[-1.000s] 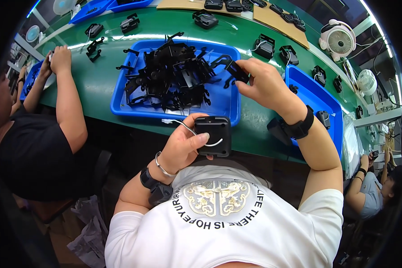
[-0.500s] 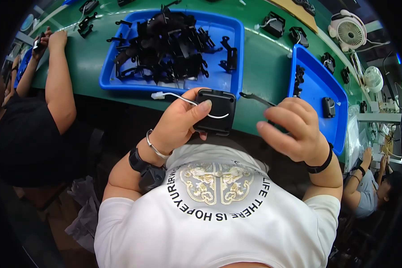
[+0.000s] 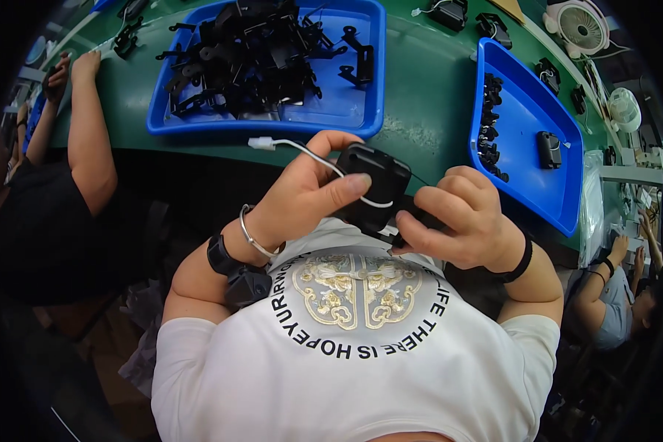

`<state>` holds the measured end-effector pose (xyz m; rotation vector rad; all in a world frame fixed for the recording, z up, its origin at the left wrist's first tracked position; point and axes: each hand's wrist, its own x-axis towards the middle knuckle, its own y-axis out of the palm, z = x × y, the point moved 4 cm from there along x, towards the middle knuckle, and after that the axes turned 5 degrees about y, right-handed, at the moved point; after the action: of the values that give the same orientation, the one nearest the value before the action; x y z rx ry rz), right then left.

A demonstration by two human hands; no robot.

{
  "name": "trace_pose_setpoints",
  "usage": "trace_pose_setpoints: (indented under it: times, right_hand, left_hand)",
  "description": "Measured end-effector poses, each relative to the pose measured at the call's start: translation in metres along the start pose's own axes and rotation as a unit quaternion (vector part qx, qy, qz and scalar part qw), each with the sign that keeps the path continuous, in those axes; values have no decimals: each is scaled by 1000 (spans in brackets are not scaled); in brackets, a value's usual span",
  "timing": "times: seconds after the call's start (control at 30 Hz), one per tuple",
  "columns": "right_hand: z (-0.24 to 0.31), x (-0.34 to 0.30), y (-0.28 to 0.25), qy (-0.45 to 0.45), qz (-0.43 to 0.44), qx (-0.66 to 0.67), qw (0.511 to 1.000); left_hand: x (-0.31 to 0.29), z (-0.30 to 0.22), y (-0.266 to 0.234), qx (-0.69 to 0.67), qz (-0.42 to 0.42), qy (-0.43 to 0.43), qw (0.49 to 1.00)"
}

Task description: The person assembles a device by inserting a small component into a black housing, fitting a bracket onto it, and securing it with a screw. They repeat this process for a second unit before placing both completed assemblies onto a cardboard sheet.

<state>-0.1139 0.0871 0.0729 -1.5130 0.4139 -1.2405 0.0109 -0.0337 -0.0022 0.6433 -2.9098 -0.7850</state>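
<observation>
My left hand [image 3: 313,190] grips a flat black plastic box [image 3: 376,173], its thumb across the face. From the box a white cable [image 3: 317,156] runs out to the left, ending in a white connector [image 3: 261,144] that hangs free. My right hand [image 3: 464,217] is closed on a black bracket [image 3: 424,215], held against the right side of the box. Its fingers and the box cover most of this bracket. Both hands are in front of my chest, short of the green table edge.
A blue tray [image 3: 379,70] heaped with black brackets [image 3: 236,59] lies ahead on the green table [image 3: 420,103]. To the right, another blue tray [image 3: 527,88] holds small black parts and one black box [image 3: 548,150]. A co-worker's arm [image 3: 88,125] rests at the left; a fan [image 3: 578,28] stands far right.
My right hand has brought the bracket leftward and down to the box's side. The box has tilted and shifted slightly right. The trays appear higher and further left in view.
</observation>
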Motion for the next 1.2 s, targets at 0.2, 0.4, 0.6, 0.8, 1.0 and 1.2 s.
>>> trace_pose_setpoints:
  times: [0.2,0.4,0.6,0.8,1.0,1.2]
  right_hand:
    - [5,5,12,10,-41,-20,999]
    - [7,16,14,53,-86,-41,994]
    - [12,25,22,86,-91,-71,990]
    - [13,22,27,93,-114,-85,985]
    - [11,22,30,116,-130,-70,982]
    - [7,11,25,116,-119,-52,985]
  left_hand:
    - [2,-1,-11,20,49,10,999]
    - [6,1,-3,-151,5,14,988]
    - [7,-3,-4,-165,-28,18,986]
    - [6,-3,-7,-125,-28,44,991]
    - [10,1,1,-105,-55,58,991]
    - [15,0,2,-55,-107,64,991]
